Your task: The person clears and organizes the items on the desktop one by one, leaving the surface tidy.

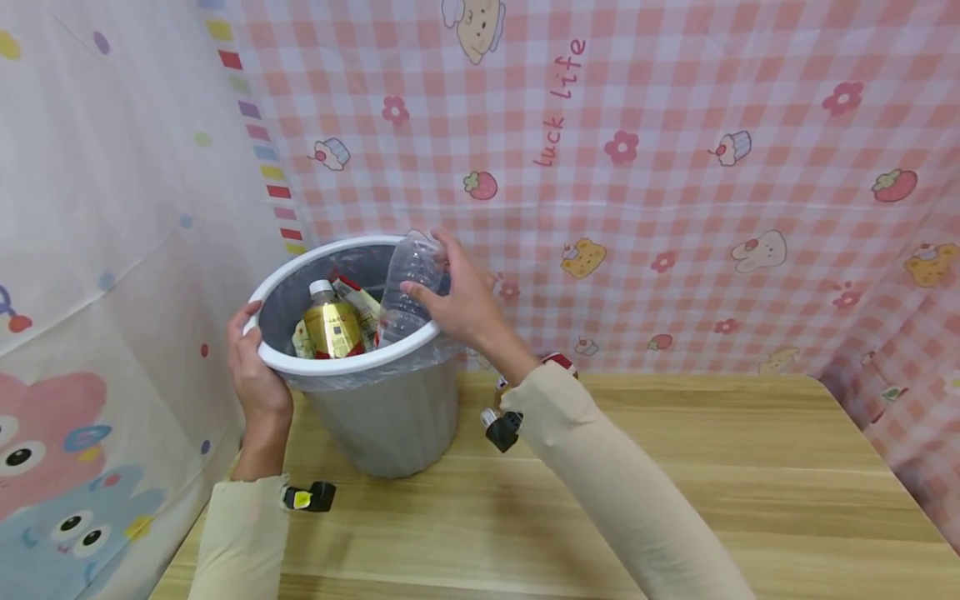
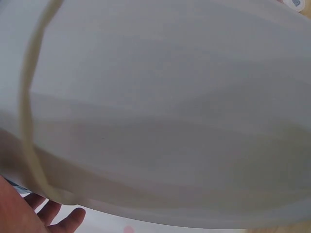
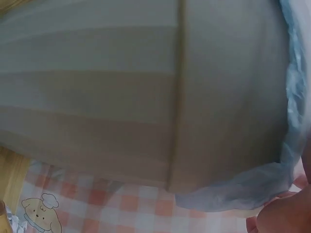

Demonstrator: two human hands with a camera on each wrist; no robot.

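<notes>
A grey trash can (image 1: 382, 417) with a white rim and a clear liner stands on the table at the left. My left hand (image 1: 258, 375) grips the rim's left side; its fingers also show beside the can in the left wrist view. At the opposite side my right hand (image 1: 468, 300) holds a clear plastic bottle (image 1: 408, 287), tilted inside the can's mouth, with the thumb across it. Beside that bottle sits a gold-labelled bottle (image 1: 333, 329) with a white cap. Crumpled wrappers (image 1: 363, 304) lie behind it. The clear bottle's lower end is partly hidden by the rim.
The wooden table (image 1: 675, 475) extends to the right. Partly covered by my right forearm are a red item (image 1: 558, 362) and a small silvery item (image 1: 489, 417). A checked pink cloth (image 1: 675, 217) hangs behind, and a white printed cloth (image 1: 127, 208) on the left.
</notes>
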